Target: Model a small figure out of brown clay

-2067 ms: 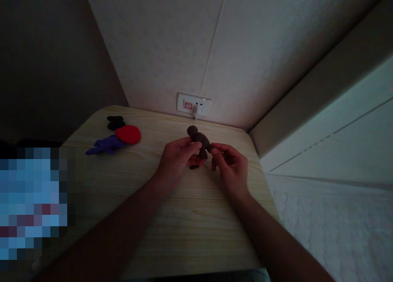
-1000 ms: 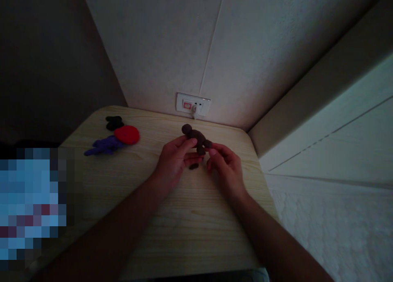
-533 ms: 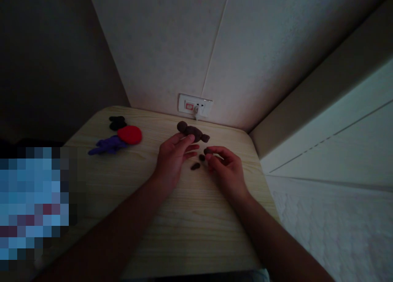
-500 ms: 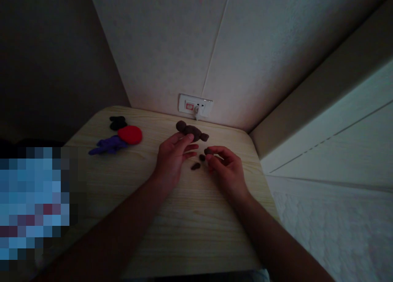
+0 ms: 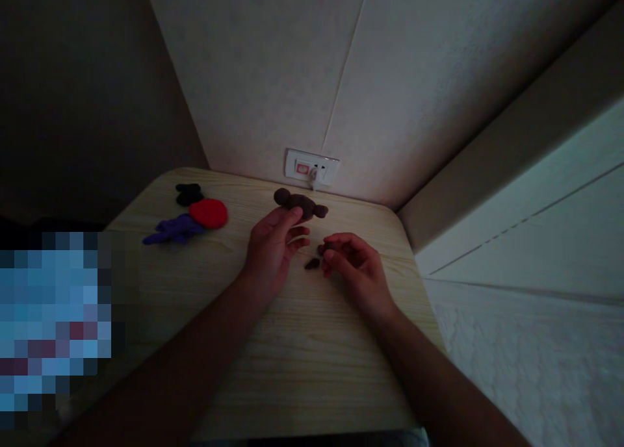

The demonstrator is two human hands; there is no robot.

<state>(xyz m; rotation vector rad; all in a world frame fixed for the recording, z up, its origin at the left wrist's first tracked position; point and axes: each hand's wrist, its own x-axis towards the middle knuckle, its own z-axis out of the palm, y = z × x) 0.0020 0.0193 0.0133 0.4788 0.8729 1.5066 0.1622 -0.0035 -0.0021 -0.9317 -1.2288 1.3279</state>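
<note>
A brown clay-like figure (image 5: pixel 302 205) rests between the thumb and fingers of my left hand (image 5: pixel 270 242), held over the far part of a pale wood table (image 5: pixel 292 369), below a wall socket (image 5: pixel 312 166). My lower left fingers hang loosely apart. My right hand (image 5: pixel 353 265), nearer me and to the right, pinches a small dark lump (image 5: pixel 328 246) between thumb and fingertips; a second dark lump (image 5: pixel 320 249) shows just beside it, and I cannot tell whether the two touch.

The figure appears partly assembled: a round ball sits at one end of a thicker body, and a small knob is joined at the other. Not part of it at this moment are the lump in my right fingers, the one beside it, and a loose dark piece (image 5: pixel 312 264) lying on the table between my hands. How firmly the joined parts hold, I cannot tell.

At the table's far left, a flat red disc (image 5: pixel 208 214) lies against a lumpy purple piece (image 5: pixel 178 228), with black pieces (image 5: pixel 189 194) just behind.
</note>
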